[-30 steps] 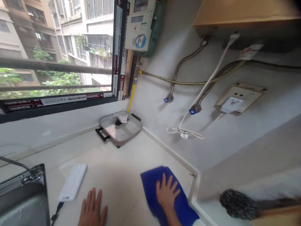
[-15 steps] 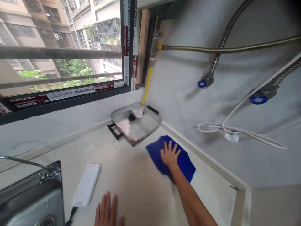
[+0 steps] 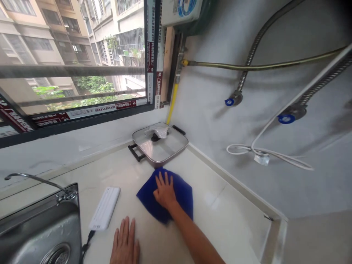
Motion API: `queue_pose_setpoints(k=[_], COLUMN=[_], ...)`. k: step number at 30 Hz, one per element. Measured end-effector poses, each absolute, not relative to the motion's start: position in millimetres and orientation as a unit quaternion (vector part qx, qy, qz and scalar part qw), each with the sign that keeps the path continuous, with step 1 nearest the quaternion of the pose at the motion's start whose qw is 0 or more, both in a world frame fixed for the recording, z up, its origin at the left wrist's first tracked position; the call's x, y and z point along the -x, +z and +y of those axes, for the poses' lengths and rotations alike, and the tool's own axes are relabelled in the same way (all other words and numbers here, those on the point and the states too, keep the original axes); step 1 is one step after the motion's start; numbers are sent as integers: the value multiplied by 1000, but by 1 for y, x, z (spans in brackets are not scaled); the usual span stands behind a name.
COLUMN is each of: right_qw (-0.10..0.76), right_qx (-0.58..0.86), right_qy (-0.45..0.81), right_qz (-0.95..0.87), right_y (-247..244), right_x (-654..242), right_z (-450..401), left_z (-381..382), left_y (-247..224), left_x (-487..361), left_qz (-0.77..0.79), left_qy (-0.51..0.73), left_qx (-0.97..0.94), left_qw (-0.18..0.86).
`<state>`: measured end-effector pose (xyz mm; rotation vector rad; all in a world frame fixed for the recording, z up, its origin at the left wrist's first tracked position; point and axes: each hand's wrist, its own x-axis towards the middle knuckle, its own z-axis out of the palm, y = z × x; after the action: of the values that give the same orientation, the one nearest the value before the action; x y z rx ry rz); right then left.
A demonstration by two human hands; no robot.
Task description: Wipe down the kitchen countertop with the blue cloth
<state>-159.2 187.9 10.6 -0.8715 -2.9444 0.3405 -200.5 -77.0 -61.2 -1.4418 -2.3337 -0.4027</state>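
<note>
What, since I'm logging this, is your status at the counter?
Right hand spread on blue cloth. Left hand flat on counter. Lidded pan close by cloth's far edge.

A head-worn camera looks forward and down across the near counter [image 3: 220, 220] toward the lidded pan [image 3: 166, 149].

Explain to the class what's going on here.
A person's right hand is spread on a blue cloth on the counter, just in front of the lidded pan. The left hand lies flat on the counter, holding nothing, near a white power bank. The sink is at far left.
</note>
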Motion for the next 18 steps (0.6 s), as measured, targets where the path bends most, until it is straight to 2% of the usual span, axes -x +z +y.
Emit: queue_pose_setpoints(k=[6, 12, 15, 18], right_qw=[-6, -16, 5, 30], right_qx=[90, 33, 13, -15], right_qy=[192, 218, 200, 143], right_qz=[-977, -975, -980, -989], right_y=[31, 40, 23, -23], right_x=[118, 44, 0, -47], right_z=[139, 83, 55, 28], left_z=[-78, -79, -77, -74], left_y=[-54, -50, -54, -57], left_x=[201, 200, 201, 201], left_qz=[-834, -832, -835, -837], left_qy=[-232, -246, -229, -212], left_qx=[480, 483, 485, 485], left_qw=[142, 119, 127, 139])
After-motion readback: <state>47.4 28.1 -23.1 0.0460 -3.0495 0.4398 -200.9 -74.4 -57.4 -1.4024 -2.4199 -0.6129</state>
